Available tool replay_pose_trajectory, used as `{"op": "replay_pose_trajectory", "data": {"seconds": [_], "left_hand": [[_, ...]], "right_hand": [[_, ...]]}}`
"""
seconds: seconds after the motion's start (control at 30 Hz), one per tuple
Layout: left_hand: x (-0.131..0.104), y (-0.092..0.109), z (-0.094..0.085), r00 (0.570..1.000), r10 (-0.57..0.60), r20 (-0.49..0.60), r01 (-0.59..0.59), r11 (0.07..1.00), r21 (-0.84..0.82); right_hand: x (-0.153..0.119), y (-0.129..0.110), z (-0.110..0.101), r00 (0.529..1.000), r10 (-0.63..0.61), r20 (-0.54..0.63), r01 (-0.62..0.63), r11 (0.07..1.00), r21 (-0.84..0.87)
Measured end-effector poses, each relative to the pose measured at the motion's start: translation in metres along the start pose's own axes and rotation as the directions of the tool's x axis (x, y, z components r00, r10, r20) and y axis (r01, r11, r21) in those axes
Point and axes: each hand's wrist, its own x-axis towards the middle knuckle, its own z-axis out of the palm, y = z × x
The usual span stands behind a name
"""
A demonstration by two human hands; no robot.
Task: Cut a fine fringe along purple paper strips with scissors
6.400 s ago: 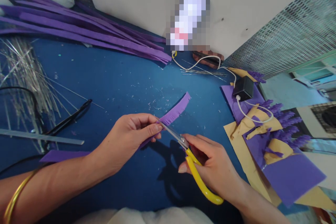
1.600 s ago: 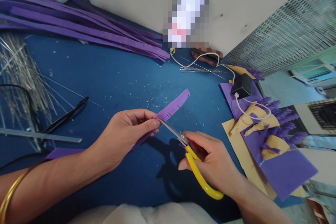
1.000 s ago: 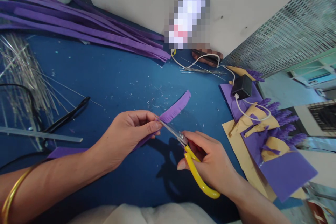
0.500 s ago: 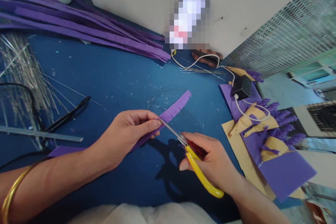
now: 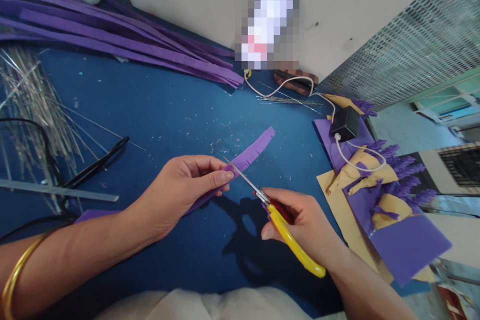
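Note:
My left hand (image 5: 200, 182) pinches a purple paper strip (image 5: 255, 150) between thumb and fingers. Small cuts fringe the lower edge of the strip's free end, which points up and to the right. The strip's other end runs back under my left forearm. In my right hand (image 5: 300, 225) is a pair of scissors (image 5: 294, 245) with yellow and red handles. Its blades lie across the strip just beside my left thumb, with a thin tip showing past the upper edge. My right fingers are partly hidden behind the handles.
Long purple strips (image 5: 150, 50) lie along the back left. Thin metal wires (image 5: 33, 105) and black-framed glasses (image 5: 93, 165) are at left. A blurred phone (image 5: 268, 20) leans at the back, its cable reaching a black charger (image 5: 345, 124). Wrapped purple flowers (image 5: 407, 180) lie right.
The scissors and my right hand have shifted slightly right and turned a little; the blade tip now shows beyond the strip's upper edge. My left hand and the strip have barely moved.

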Motion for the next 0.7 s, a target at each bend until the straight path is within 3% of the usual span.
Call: {"op": "replay_pose_trajectory", "data": {"seconds": [0.23,0.7], "left_hand": [[-0.001,-0.0022,-0.0002,1.0,0.009,-0.014,-0.01,0.999,-0.042],[-0.0001,-0.0048,-0.0005,0.997,0.062,-0.046,-0.064,0.997,-0.042]], "right_hand": [[-0.0026,0.0027,-0.0008,0.993,-0.081,-0.087,0.056,0.964,-0.261],[-0.0051,0.0047,0.0003,0.987,-0.132,-0.096,0.092,0.935,-0.343]]}}
